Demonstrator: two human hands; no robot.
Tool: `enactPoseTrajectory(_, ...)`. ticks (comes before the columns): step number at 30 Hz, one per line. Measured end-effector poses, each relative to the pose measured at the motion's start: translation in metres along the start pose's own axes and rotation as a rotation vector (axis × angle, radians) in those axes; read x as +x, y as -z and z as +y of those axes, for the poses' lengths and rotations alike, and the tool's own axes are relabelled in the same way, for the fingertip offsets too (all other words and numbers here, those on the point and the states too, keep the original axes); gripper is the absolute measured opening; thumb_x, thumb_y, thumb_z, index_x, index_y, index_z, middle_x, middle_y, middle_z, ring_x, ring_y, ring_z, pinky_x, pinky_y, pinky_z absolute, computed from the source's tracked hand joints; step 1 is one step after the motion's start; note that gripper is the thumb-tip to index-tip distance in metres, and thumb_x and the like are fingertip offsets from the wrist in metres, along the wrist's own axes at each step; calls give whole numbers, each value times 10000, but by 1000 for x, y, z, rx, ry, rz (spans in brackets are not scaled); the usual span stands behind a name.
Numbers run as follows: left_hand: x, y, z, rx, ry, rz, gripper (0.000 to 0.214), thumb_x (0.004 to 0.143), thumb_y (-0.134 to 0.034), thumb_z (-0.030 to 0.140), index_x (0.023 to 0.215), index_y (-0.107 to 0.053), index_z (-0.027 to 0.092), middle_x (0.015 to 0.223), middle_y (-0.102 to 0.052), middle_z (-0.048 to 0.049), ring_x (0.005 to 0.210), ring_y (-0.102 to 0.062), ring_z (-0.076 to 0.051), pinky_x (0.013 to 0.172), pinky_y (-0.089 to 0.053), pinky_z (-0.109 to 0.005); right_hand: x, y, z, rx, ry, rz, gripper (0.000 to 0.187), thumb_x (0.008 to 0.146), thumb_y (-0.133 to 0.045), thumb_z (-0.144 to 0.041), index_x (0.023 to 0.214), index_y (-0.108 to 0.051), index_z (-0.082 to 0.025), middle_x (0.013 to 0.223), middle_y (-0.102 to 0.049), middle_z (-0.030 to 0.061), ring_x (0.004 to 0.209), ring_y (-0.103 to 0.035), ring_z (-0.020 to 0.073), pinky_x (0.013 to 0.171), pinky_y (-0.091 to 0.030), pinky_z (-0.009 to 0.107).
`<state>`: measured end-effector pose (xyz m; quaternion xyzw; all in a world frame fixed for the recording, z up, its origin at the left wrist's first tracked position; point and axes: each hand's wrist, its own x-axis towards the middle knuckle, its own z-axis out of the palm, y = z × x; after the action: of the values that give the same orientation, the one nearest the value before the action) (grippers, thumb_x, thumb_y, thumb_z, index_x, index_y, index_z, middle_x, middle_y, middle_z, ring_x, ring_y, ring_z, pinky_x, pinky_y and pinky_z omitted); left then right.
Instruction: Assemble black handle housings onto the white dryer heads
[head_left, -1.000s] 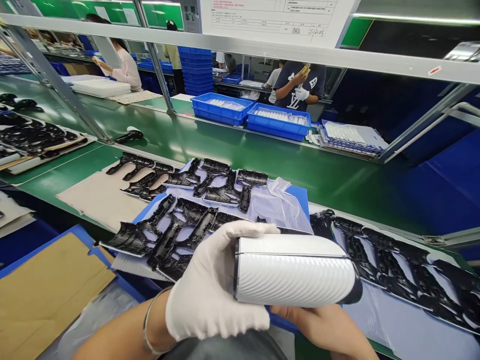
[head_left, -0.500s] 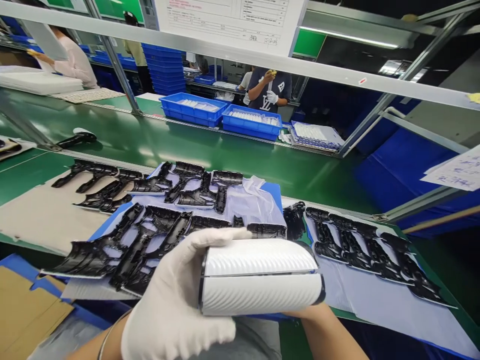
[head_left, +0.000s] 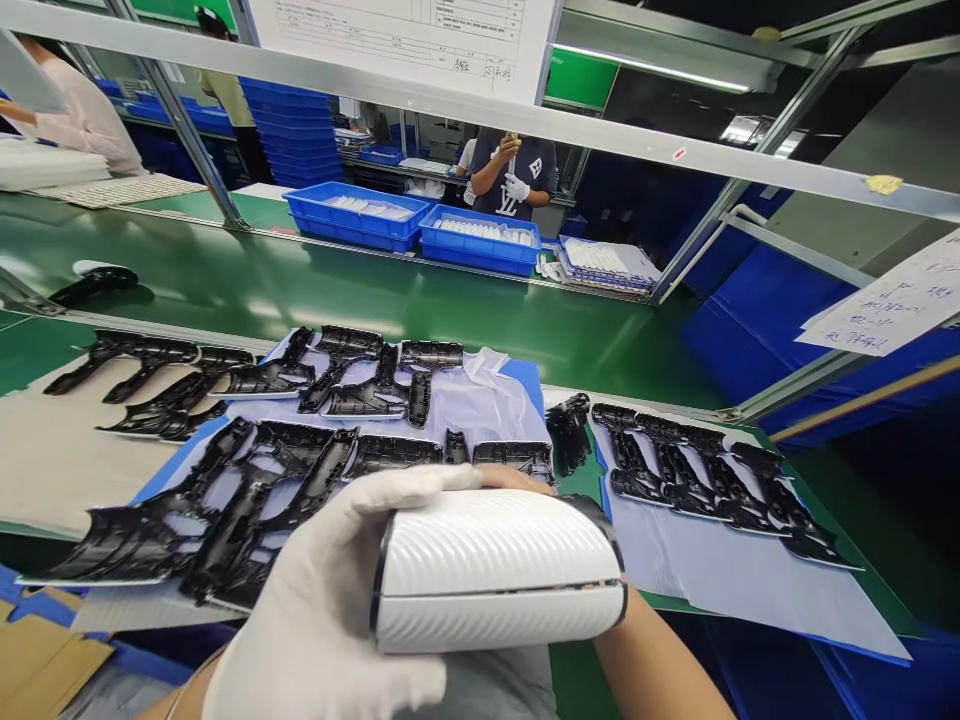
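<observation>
My left hand [head_left: 322, 590] in a white glove grips the near left end of a white carbon-fibre-patterned housing [head_left: 495, 570] with black end trim and a thin lengthwise seam. My right hand [head_left: 645, 650], bare, supports it from the far side, with its fingertips [head_left: 510, 478] showing over the top edge. Just beyond both hands, black moulded plastic housing parts [head_left: 390, 455] lie in rows on a blue-edged sheet with clear film [head_left: 487, 385]. The hands do not touch them.
A green conveyor belt [head_left: 375, 290] runs behind the parts, carrying two blue crates [head_left: 352, 215] of white pieces. Co-workers stand beyond it, one in a dark T-shirt [head_left: 517, 175]. Cardboard [head_left: 45, 660] lies low at left; a handwritten paper [head_left: 885, 300] hangs at right.
The white housing has rolled in my hands, its seam moving from the upper part to the lower part. My view has swung right and slightly upward, shifting the scene left.
</observation>
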<state>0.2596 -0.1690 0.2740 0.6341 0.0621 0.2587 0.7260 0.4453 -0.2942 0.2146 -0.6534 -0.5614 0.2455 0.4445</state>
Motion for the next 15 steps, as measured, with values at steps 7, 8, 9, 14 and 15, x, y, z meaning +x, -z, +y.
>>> enactPoseTrajectory(7,-2,-4,-1,-31,37,34,844,452,-802,-112,1132,-682,373,1262,-725,6,1182,-673,-275,977,-550,-292,7,4,1,-46,88,26,279,946,-510,-227,1183,-645,-288,1185,-713,30,1116,-661,243,997,-508,394)
enactPoseTrajectory(8,-2,-4,-1,-38,33,28,846,454,-814,-107,1139,-684,372,1265,-724,2,1187,-670,-274,984,-547,-293,9,5,0,-63,107,36,270,955,-493,-224,1170,-646,-278,1177,-716,34,1111,-665,238,989,-511,392)
enactPoseTrajectory(9,-1,-4,-2,-45,26,19,838,462,-834,-89,1146,-686,372,1264,-725,-3,1189,-669,-271,988,-544,-293,10,5,0,-83,130,48,267,960,-480,-216,1162,-646,-271,1171,-718,38,1109,-668,232,981,-516,386)
enactPoseTrajectory(14,2,-3,-5,-105,3,-24,742,520,-938,93,1167,-694,361,1269,-721,-30,1203,-658,-259,1008,-524,-284,15,8,6,-151,202,69,246,975,-484,-204,1156,-639,-262,1210,-712,64,1159,-658,230,986,-524,380)
enactPoseTrajectory(15,2,-3,-6,-121,1,-27,741,520,-947,117,1174,-693,357,1270,-720,-36,1206,-654,-262,1015,-518,-290,15,9,8,-156,205,62,234,982,-493,-218,1159,-638,-265,1221,-709,67,1172,-654,233,996,-521,385)
